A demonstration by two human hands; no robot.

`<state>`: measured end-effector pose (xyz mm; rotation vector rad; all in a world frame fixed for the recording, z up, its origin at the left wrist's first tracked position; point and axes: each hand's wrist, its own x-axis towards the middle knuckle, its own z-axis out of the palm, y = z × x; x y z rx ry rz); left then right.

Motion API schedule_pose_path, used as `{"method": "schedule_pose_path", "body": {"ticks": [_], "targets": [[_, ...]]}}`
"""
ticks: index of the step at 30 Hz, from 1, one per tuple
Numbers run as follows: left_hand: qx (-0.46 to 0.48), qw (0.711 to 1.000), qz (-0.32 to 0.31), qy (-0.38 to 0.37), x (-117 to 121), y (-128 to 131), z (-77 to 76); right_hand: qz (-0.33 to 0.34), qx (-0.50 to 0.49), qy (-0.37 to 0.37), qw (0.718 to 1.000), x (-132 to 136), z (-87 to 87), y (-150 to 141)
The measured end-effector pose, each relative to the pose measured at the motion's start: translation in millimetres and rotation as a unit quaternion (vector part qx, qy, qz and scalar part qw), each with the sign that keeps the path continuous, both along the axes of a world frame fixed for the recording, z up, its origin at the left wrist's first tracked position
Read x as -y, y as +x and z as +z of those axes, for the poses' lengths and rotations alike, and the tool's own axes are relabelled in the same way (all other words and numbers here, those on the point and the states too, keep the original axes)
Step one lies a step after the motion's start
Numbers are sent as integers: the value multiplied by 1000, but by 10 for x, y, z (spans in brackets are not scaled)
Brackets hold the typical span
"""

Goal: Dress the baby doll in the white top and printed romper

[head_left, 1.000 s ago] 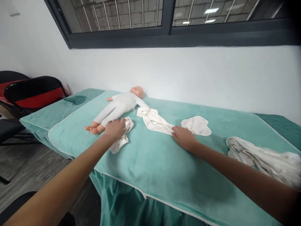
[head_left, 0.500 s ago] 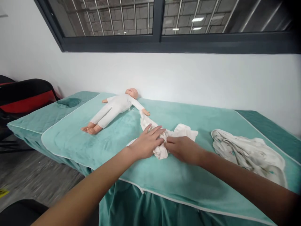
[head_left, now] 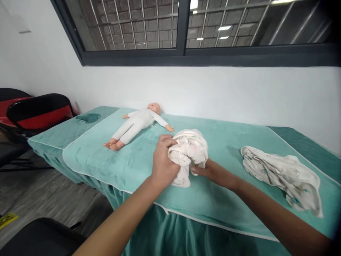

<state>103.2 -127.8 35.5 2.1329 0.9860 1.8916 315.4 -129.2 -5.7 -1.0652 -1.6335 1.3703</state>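
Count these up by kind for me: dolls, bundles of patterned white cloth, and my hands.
Dolls: 1, the doll lying down
Cloth bundles: 2, the held bundle and the loose bundle on the right
Hands: 2, left hand and right hand
Total: 5

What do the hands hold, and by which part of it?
A bunched white cloth: left hand grips its left side; right hand, its lower right.

A green bed (head_left: 57, 133) runs along the wall, quilted at its left end, and over the middle stretches a paler mat (head_left: 234, 133), edged in white! On it lies the doll (head_left: 140, 119), face up, arms spread; out right, a printed cloth (head_left: 282, 174), crumpled.
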Motion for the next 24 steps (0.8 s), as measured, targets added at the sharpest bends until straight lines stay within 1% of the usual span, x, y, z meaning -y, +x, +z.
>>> {"method": "schedule_pose_path", "body": {"ticks": [2, 3, 4, 6, 7, 9, 11, 13, 15, 16, 17, 18, 20, 22, 24], "targets": [[22, 999, 26, -18, 58, -51, -42, 49, -85, -99, 990, 20, -25, -300], [17, 999, 33, -39, 83, -88, -81, 57, -134, -138, 980, 36, -20, -447], [-1, 997, 29, -70, 108, -134, -129, 54, -196, -159, 966, 51, -9, -583], [-64, 987, -3, -144, 170, -241, -241, 34, -306, -153, 939, 76, 17, -801], [-99, 978, -22, -180, 208, -299, -302, 24, -340, -141, 929, 89, 24, -880], [-139, 964, -37, -223, 298, -416, -433, 19, -366, -140, 920, 131, 8, -981], [-123, 965, -17, -232, 406, -523, -588, 54, -341, -163, 924, 204, -47, -1025], [-57, 968, 22, -241, 540, -612, -785, 139, -265, -175, 938, 298, -121, -1029], [29, 957, 65, -280, 718, -695, -1028, 235, -144, -142, 951, 389, -190, -1002], [66, 946, 84, -307, 827, -741, -1162, 271, -80, -115, 952, 425, -221, -978], [93, 933, 105, -331, 953, -797, -1300, 292, -20, -90, 952, 452, -250, -945], [117, 921, 131, -347, 1093, -866, -1436, 296, 29, -72, 952, 467, -281, -902], [149, 898, 195, -364, 1417, -1053, -1688, 262, 93, -61, 959, 459, -354, -787], [128, 882, 268, -367, 1782, -1304, -1899, 196, 116, -78, 971, 402, -443, -644], [78, 858, 342, -375, 2151, -1597, -2063, 133, 105, -110, 979, 316, -533, -501]]}}
